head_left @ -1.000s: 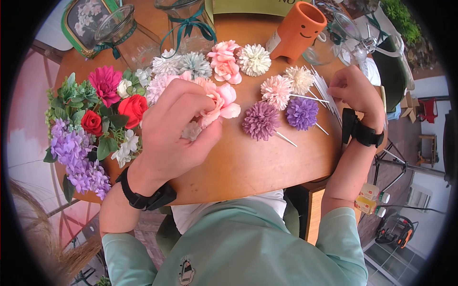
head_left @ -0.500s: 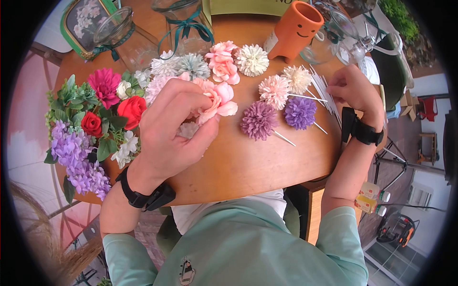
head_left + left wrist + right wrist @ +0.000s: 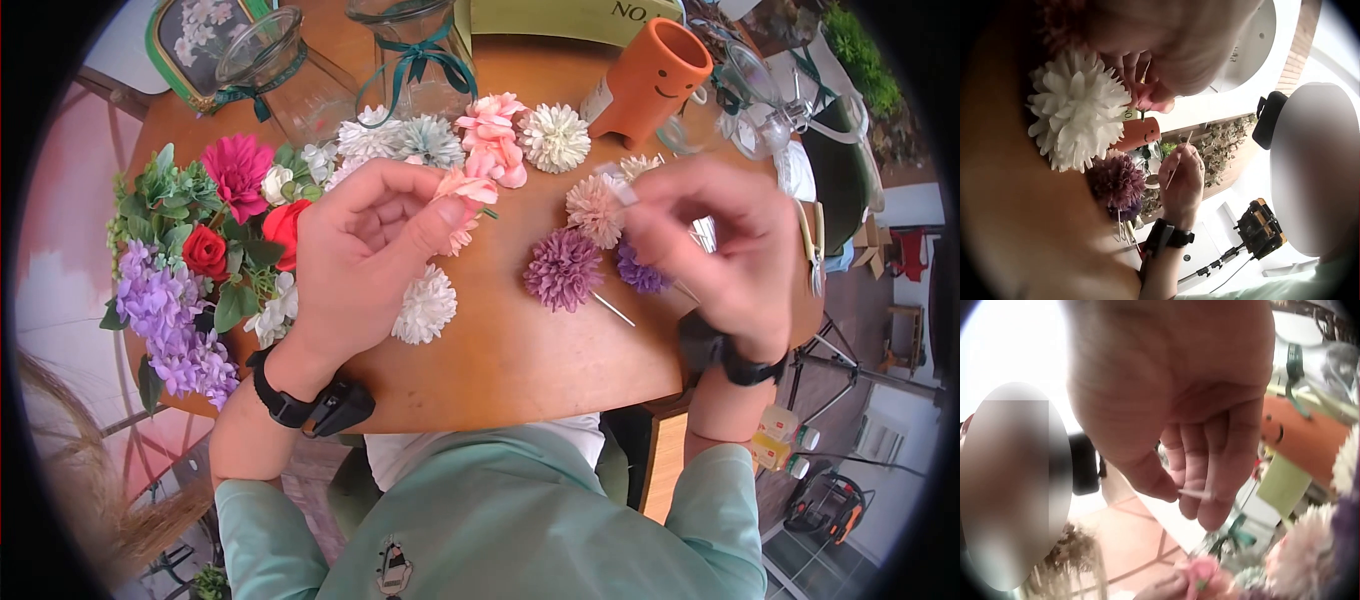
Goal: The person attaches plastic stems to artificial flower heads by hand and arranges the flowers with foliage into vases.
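Observation:
My left hand [image 3: 355, 265] pinches a pink artificial flower [image 3: 466, 188] between thumb and fingers. Its short green stem stub points to the right. Thumb and fingertips of my right hand [image 3: 730, 235] grip a thin white stick [image 3: 1171, 178], plain in the left wrist view and blurred in the head view. A gap separates the two hands. Beneath the left hand lies a white pompom flower [image 3: 425, 305]. Near the right hand are a mauve pompom flower [image 3: 563, 270] on a white stick, a pale pink one [image 3: 594, 212] and a violet one [image 3: 640, 270] partly hidden by the fingers.
Red, magenta and lilac artificial flowers [image 3: 172, 320] with leaves cover the table's left side. Glass vases with green ribbons [image 3: 415, 75] stand at the back. An orange smiling pot [image 3: 655, 85] is at the back right, beside more glassware [image 3: 760, 115]. A cream pompom [image 3: 555, 138] lies mid-table.
My right hand has come left from the pile of white sticks, now with one stick in its fingers. The left hand has turned the pink flower, showing its green stub. The view shifted slightly.

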A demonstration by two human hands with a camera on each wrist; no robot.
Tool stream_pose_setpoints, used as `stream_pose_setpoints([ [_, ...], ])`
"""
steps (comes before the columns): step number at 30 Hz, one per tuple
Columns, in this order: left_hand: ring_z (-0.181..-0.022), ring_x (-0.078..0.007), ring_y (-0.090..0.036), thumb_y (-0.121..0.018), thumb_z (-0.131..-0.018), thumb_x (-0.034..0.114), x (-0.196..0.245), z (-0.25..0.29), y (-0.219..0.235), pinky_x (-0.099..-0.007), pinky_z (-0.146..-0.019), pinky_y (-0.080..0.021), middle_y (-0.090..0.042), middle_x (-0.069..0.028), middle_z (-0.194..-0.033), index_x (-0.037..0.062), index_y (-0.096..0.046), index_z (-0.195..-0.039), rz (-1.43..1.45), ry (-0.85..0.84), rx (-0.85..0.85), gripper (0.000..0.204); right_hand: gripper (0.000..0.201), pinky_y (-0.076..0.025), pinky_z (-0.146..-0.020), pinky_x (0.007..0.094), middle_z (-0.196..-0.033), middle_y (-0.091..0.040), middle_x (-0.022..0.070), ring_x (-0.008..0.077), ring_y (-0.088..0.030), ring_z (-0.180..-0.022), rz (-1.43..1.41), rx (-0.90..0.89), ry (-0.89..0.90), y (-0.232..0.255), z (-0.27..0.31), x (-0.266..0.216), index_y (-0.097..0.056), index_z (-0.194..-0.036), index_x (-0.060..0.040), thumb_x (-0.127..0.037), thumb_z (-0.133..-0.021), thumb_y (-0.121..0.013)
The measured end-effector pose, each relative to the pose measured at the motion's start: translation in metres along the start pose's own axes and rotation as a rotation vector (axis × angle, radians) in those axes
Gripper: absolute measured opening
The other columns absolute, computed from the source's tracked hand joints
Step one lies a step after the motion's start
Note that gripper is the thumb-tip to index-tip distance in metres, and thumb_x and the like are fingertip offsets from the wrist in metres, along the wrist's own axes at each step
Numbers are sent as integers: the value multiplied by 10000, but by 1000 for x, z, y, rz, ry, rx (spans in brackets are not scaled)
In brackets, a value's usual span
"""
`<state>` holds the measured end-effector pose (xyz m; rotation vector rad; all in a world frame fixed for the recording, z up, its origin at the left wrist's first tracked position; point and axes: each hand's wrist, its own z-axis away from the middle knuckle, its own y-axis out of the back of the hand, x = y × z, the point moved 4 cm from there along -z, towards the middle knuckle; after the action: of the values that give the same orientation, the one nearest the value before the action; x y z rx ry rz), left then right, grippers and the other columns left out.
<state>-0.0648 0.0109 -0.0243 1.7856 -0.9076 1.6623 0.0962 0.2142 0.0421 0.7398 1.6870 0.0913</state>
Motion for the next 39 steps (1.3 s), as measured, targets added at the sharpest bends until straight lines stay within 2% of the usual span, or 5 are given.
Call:
stream_pose_setpoints([
  [5,-762,-82,-685,-689,-1043,128,-4,-2,3,-205,-596,-501,-756,-79,-983,3,-649,-1113,59,63,-31,149,45,-428,-480,250,-640,-638,20,77,-573,-527,25,-88,18,-41,5,3,-766,-913,-15,-55,-891,-761],
  [10,-593,-113,-656,-622,-1078,186,-4,-6,2,-219,-483,-477,-743,-123,-928,21,-640,-1132,185,140,-49,175,44,-422,-462,255,-592,-614,9,79,-551,-486,-44,-51,-21,-48,8,9,-770,-919,-14,-52,-899,-759],
  [13,-559,-115,-645,-610,-1086,209,-8,-7,5,-219,-470,-467,-742,-129,-927,34,-638,-1102,256,167,-38,177,41,-419,-459,253,-580,-608,8,76,-547,-477,-84,-57,-11,-51,10,11,-774,-923,-17,-50,-903,-761],
  [23,-578,-112,-654,-639,-1075,217,-6,-5,4,-220,-470,-466,-742,-130,-965,49,-640,-1106,283,157,-63,171,73,-408,-460,258,-593,-625,13,70,-545,-483,-93,-38,65,-55,10,15,-788,-950,-24,-53,-883,-788],
  [39,-569,-106,-649,-642,-1078,238,-8,-6,6,-217,-472,-475,-751,-143,-963,55,-636,-1116,286,152,-103,187,75,-410,-466,260,-617,-639,17,76,-548,-500,-103,-29,41,-54,10,15,-790,-953,-33,-56,-882,-789],
])
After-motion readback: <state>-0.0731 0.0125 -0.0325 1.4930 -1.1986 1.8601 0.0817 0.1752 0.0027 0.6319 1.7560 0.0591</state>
